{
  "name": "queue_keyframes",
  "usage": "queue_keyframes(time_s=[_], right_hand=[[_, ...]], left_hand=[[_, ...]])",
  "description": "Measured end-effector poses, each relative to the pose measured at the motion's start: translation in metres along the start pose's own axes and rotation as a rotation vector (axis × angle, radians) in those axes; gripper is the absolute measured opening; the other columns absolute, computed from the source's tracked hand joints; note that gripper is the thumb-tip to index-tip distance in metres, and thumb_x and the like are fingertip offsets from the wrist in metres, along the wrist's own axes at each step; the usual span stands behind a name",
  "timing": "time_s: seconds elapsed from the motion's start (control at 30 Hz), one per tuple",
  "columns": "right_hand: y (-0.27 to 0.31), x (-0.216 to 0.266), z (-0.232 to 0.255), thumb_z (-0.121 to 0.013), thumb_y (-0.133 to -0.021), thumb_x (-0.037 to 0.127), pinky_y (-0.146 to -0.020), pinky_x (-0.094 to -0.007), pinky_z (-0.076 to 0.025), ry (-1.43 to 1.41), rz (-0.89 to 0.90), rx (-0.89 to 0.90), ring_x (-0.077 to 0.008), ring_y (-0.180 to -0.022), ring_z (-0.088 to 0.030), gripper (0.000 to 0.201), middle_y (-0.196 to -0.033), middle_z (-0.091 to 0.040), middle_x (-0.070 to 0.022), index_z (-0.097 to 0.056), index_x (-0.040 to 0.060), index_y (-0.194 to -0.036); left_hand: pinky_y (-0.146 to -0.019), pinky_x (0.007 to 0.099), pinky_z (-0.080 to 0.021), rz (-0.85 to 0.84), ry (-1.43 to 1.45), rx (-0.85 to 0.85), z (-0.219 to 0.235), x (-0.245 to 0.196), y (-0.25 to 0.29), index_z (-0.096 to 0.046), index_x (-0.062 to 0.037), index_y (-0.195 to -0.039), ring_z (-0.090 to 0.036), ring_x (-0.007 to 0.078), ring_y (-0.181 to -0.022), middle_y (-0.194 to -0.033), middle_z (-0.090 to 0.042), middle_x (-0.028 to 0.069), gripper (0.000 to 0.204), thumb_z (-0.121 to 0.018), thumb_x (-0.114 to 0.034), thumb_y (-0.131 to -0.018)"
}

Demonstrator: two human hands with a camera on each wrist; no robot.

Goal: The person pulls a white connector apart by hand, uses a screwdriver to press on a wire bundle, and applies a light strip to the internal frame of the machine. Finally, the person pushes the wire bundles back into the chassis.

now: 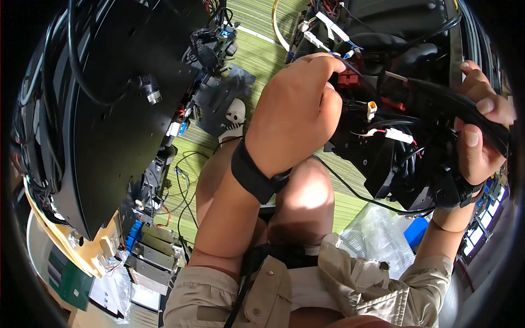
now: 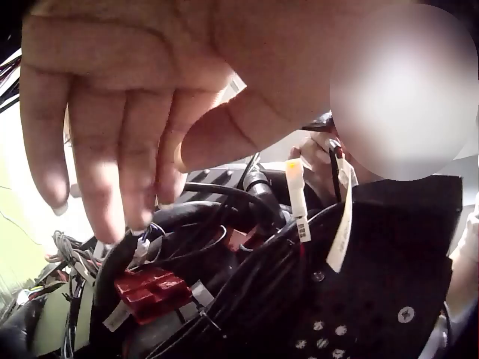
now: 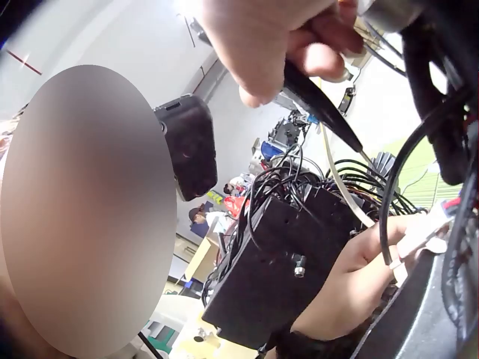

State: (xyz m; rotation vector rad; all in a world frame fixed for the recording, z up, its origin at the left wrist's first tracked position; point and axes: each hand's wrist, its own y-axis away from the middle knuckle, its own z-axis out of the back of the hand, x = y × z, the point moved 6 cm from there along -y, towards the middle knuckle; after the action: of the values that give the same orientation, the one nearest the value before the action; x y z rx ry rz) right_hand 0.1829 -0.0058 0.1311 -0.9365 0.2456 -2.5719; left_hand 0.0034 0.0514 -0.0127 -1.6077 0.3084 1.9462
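Note:
My right hand (image 1: 481, 123) grips a black tapered tool (image 1: 448, 95) with a thin metal tip, which points left over the wiring. In the right wrist view the same black tool (image 3: 325, 112) slants down from the fingers. My left hand (image 1: 295, 109) is over the near side of the wired black equipment, close to white connectors (image 1: 332, 26). Its fingers (image 2: 101, 164) hang fairly straight in the left wrist view, the thumb against the index finger. A red connector (image 2: 153, 293) lies below the fingertips. A white connector with an orange end (image 1: 372, 109) stands between the hands.
A large black panel (image 1: 123, 120) with thick cables stands at the left. Black cable (image 1: 350, 188) loops below the equipment. Clear plastic wrap (image 1: 377, 235) and a blue item (image 1: 416, 232) lie near the right forearm. Green striped flooring (image 1: 254, 49) shows between the machines.

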Motion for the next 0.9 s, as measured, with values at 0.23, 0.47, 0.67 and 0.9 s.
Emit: queue_keyframes(time_s=[0.23,0.47,0.67,0.9], right_hand=[[0.003,-0.004,0.003,-0.063,-0.085,0.034,-0.100,-0.0528,-0.032,-0.035,0.005,0.001,-0.0202,-0.069,-0.043,0.033,-0.068,-0.045,-0.0033,-0.055,0.0064,-0.101],[0.004,-0.008,0.006,-0.057,-0.087,0.047,-0.100,-0.0519,-0.032,-0.028,-0.048,0.062,-0.0215,-0.072,-0.045,0.040,-0.075,-0.045,-0.0044,-0.057,0.0089,-0.102],[0.006,-0.012,0.009,-0.054,-0.088,0.049,-0.101,-0.0525,-0.031,-0.025,-0.047,0.070,-0.0217,-0.075,-0.045,0.043,-0.078,-0.045,-0.0056,-0.055,0.0093,-0.105],[0.009,-0.010,0.015,-0.054,-0.089,0.045,-0.101,-0.0535,-0.030,-0.026,-0.059,0.082,-0.0215,-0.075,-0.046,0.039,-0.076,-0.045,-0.0060,-0.056,0.0077,-0.102]], left_hand=[[-0.080,0.0349,-0.048,-0.042,0.021,0.008,-0.003,-0.002,0.002,-0.059,-0.0015,-0.104,-0.062,0.0315,-0.092,-0.107,-0.062,0.0192,0.027,-0.053,0.001,-0.079],[-0.073,0.0388,-0.049,-0.126,-0.020,0.086,-0.015,-0.004,0.006,-0.062,0.0024,-0.092,-0.060,0.0347,-0.081,-0.096,-0.063,0.0171,0.017,-0.053,-0.001,-0.079],[-0.073,0.0407,-0.047,-0.134,-0.073,0.141,-0.025,-0.005,0.009,-0.062,0.0021,-0.091,-0.059,0.0343,-0.080,-0.087,-0.061,0.0158,0.021,-0.055,0.001,-0.072],[-0.073,0.0415,-0.046,-0.129,-0.123,0.125,-0.028,-0.005,0.011,-0.060,0.0012,-0.092,-0.057,0.0330,-0.079,-0.082,-0.059,0.0129,0.024,-0.055,0.001,-0.069]])
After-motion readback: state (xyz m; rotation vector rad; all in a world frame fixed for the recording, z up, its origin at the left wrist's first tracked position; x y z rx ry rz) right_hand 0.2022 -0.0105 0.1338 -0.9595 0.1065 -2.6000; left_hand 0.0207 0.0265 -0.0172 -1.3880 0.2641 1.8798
